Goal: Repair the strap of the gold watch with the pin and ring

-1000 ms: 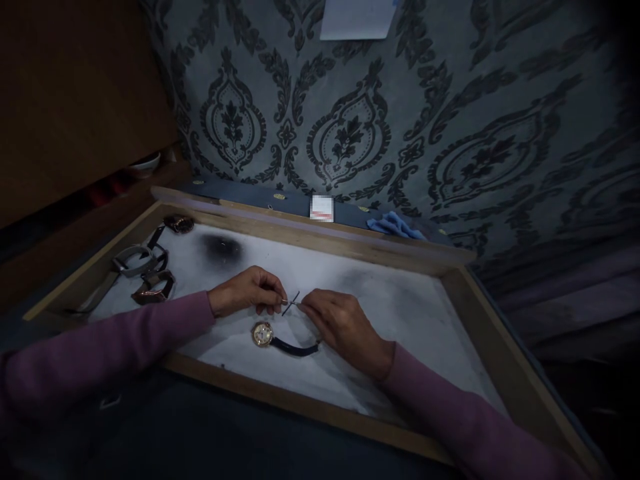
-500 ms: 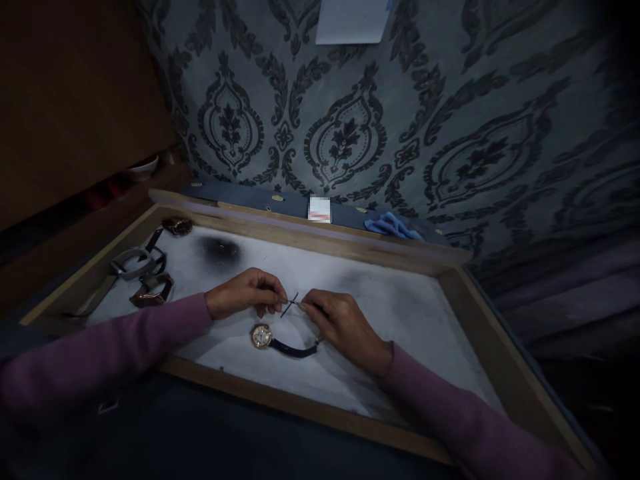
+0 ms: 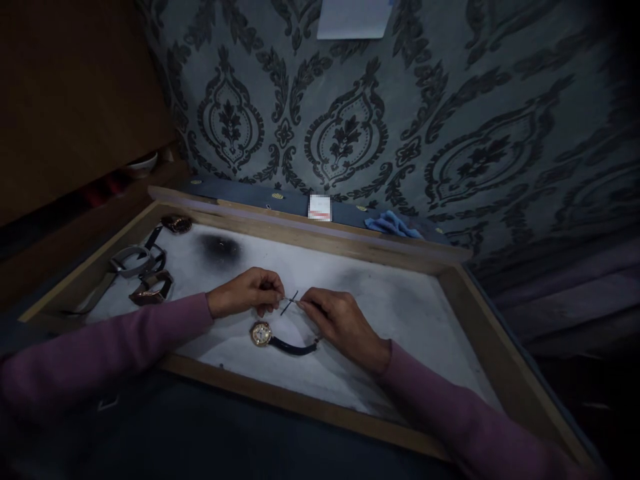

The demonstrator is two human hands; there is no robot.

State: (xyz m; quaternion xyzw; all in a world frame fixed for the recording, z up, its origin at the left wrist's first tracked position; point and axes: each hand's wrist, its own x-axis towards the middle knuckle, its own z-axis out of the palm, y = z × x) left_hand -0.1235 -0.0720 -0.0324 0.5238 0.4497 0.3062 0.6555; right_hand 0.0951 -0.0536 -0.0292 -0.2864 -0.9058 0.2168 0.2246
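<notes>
Mauve sleeves (image 3: 115, 350) reach in from eight o'clock and four o'clock over a wooden-rimmed tray (image 3: 345, 248) with a white base, and the two hands nearly meet close to its middle. Taking the gap between the fingertips as the centre of the dial, the left hand (image 3: 247, 292) sits at nine and the right hand (image 3: 347, 328) at about four. Both are closed in a fine pinch on a slender piece (image 3: 293, 301) that spans the gap, and a thin dark strip (image 3: 285, 309) slants across it, leaning from seven towards one. They are too small to make out further.

Just below the fingers, from eight round to five, lies a watch (image 3: 261, 333): gold-coloured case, pale dial facing up, its dark strap (image 3: 293, 348) curving away to end near the heel of the right hand. Several other watches (image 3: 150, 293) crowd together at the tray's nine-to-ten end, with a dark smudge (image 3: 220, 248) on the base at ten. Behind the tray stand a small white card (image 3: 320, 208) just past twelve and a crumpled blue cloth (image 3: 393, 225) at two, before patterned wallpaper (image 3: 345, 133).
</notes>
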